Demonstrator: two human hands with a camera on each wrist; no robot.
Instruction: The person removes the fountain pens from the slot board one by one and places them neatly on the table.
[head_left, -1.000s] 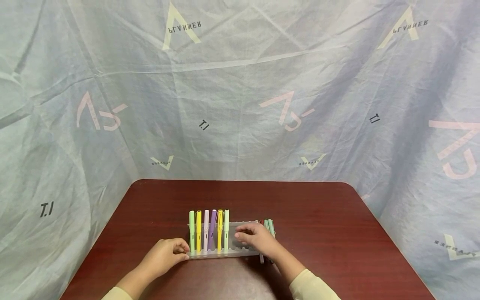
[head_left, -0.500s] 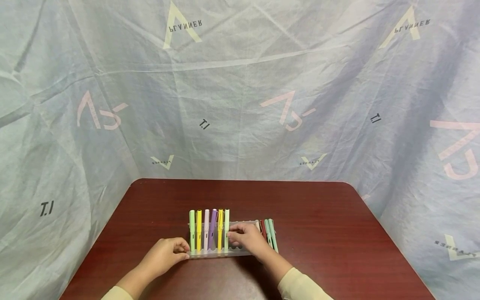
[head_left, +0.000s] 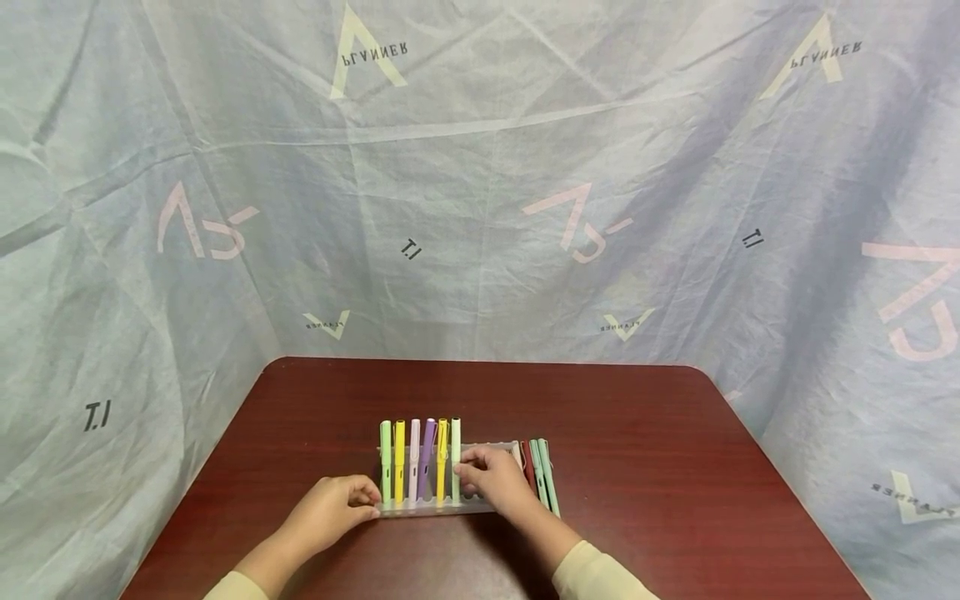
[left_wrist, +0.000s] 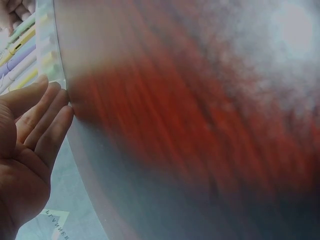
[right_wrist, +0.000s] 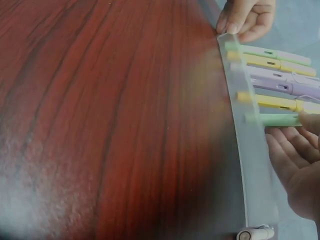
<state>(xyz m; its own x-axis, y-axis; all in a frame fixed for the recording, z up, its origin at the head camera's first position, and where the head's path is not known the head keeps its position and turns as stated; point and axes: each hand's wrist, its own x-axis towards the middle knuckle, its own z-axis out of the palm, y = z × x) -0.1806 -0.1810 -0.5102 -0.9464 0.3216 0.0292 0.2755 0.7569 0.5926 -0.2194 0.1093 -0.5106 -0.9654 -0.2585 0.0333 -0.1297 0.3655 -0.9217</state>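
A clear rack [head_left: 420,509] on the table carries six pens leaning side by side: green [head_left: 386,458], yellow [head_left: 400,458], pale pink [head_left: 414,458], purple [head_left: 427,450], yellow [head_left: 442,458] and light green [head_left: 455,442]. At the rack's left front corner, the left hand [head_left: 333,508] holds the edge between thumb and fingers; the left wrist view shows this hand [left_wrist: 30,150] with its fingers fairly straight. The right hand [head_left: 498,482] pinches the light green pen; in the right wrist view its thumb lies on that pen [right_wrist: 280,120], fingers beneath.
Beyond the right hand, a red pen [head_left: 528,467] and two teal pens [head_left: 537,467] lean at the rack's right end. A pale pen end [right_wrist: 255,234] shows there in the right wrist view. Printed cloth [head_left: 480,208] hangs behind the dark red table [head_left: 675,467].
The right hand has moved left from the rack's bare section to the light green pen, uncovering more of the red and teal pens. The left hand has stayed at the corner.
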